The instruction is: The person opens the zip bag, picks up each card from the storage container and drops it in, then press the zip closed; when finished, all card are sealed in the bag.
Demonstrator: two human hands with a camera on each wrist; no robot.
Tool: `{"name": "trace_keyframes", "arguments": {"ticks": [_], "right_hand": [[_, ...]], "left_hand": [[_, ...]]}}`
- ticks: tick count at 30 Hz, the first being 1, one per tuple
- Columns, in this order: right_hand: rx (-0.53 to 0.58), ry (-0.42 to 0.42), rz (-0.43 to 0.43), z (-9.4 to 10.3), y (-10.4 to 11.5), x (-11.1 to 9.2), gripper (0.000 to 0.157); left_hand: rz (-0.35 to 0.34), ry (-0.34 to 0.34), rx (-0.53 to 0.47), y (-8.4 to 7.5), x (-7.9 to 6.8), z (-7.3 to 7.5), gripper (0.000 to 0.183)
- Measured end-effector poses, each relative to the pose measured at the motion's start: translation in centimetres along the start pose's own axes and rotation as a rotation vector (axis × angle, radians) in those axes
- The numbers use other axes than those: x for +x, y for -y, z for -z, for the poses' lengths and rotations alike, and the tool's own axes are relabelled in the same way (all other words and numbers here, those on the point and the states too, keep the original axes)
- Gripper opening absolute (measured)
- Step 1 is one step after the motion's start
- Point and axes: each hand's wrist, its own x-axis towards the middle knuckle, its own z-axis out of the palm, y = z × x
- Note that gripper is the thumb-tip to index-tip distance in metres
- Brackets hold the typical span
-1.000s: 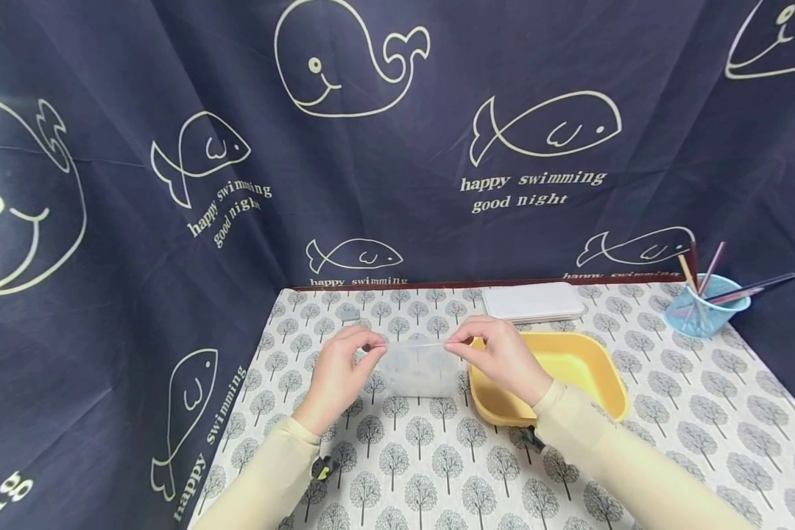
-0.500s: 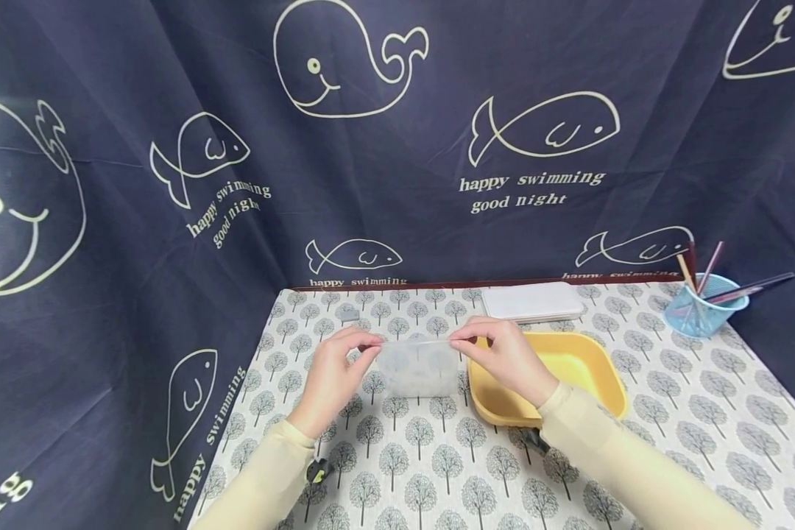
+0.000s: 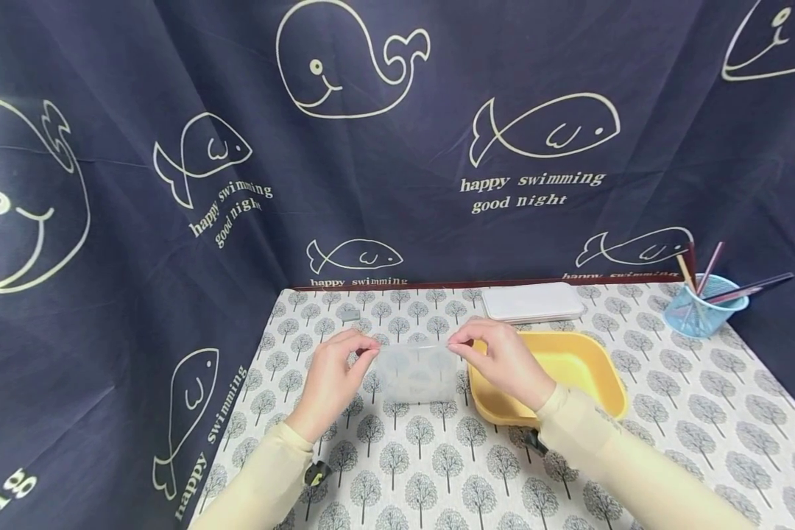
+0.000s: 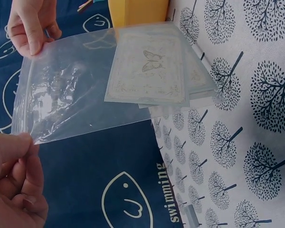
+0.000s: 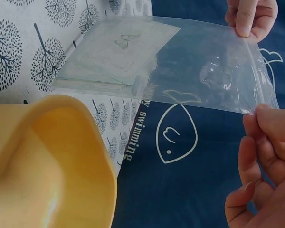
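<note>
A clear zip-lock bag (image 3: 417,374) hangs upright just above the table, stretched between both hands. My left hand (image 3: 334,377) pinches its top left corner between thumb and fingers. At the opposite top corner, my right hand (image 3: 503,362) pinches the zip edge the same way. Several pale paper cards (image 4: 149,71) lie stacked at the bottom of the bag; the front one carries a butterfly print. From the right wrist view, the zip strip (image 5: 256,71) runs straight from one hand to the other. Whether the zip is sealed cannot be told.
Beside the right forearm stands a yellow plastic basin (image 3: 589,368). Behind it lies a white flat case (image 3: 533,300). A blue mesh pen holder (image 3: 698,313) with sticks and pens is at the far right. A small grey block (image 3: 350,316) lies at the back left.
Both hands keep their pinch on the bag's top corners. The left hand has shifted slightly left, and the bag hangs a touch lower.
</note>
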Motion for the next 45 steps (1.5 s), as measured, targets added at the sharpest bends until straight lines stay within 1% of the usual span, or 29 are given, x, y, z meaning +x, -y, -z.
{"name": "trace_keyframes", "arguments": {"ticks": [3, 7, 11, 15, 19, 23, 25, 27, 32, 34, 38, 41, 43, 45], "right_hand": [[0.004, -0.002, -0.005, 0.1, 0.2, -0.2, 0.006], [0.057, 0.013, -0.047, 0.4, 0.9, -0.7, 0.008], [0.137, 0.048, -0.065, 0.6, 2.0, -1.7, 0.008], [0.183, 0.063, -0.062, 0.8, 2.9, -2.7, 0.009], [0.206, 0.074, -0.067, 0.8, 3.0, -3.4, 0.01], [0.201, 0.125, -0.1, 0.3, 2.3, -3.6, 0.008], [0.176, 0.149, -0.124, -0.1, 1.8, -3.4, 0.008], [0.137, 0.158, -0.142, -0.4, 1.4, -3.0, 0.007], [0.024, 0.167, -0.171, -1.0, 0.4, -1.4, 0.009], [-0.03, 0.18, -0.185, -1.2, -0.1, -0.6, 0.009], [-0.183, 0.239, -0.219, -1.8, -1.1, 1.3, 0.009], [-0.292, 0.307, -0.235, -2.3, -1.6, 2.7, 0.01], [-0.343, 0.346, -0.228, -2.7, -1.9, 3.4, 0.01], [-0.4, 0.369, -0.199, -3.2, -2.2, 4.0, 0.012]], "left_hand": [[0.017, 0.013, -0.001, -0.1, -0.2, 0.2, 0.008], [0.041, 0.062, -0.016, -0.6, -0.7, 0.7, 0.007], [0.053, 0.115, -0.052, -1.4, -1.7, 1.4, 0.008], [0.054, 0.142, -0.096, -2.0, -2.7, 1.8, 0.015], [0.066, 0.173, -0.145, -2.2, -3.4, 1.6, 0.016], [0.119, 0.213, -0.148, -1.7, -3.6, 0.9, 0.015], [0.142, 0.221, -0.137, -1.1, -3.5, 0.4, 0.015], [0.151, 0.214, -0.129, -0.4, -3.1, -0.1, 0.014], [0.121, 0.182, -0.094, 1.5, -1.8, -1.1, 0.014], [0.125, 0.179, -0.064, 2.2, -1.2, -1.5, 0.013], [0.154, 0.192, 0.009, 3.7, -0.1, -2.3, 0.011], [0.186, 0.218, 0.036, 4.5, 0.8, -2.9, 0.01], [0.194, 0.231, 0.054, 5.0, 1.3, -3.3, 0.011], [0.216, 0.244, 0.063, 5.5, 1.9, -3.8, 0.011]]}}
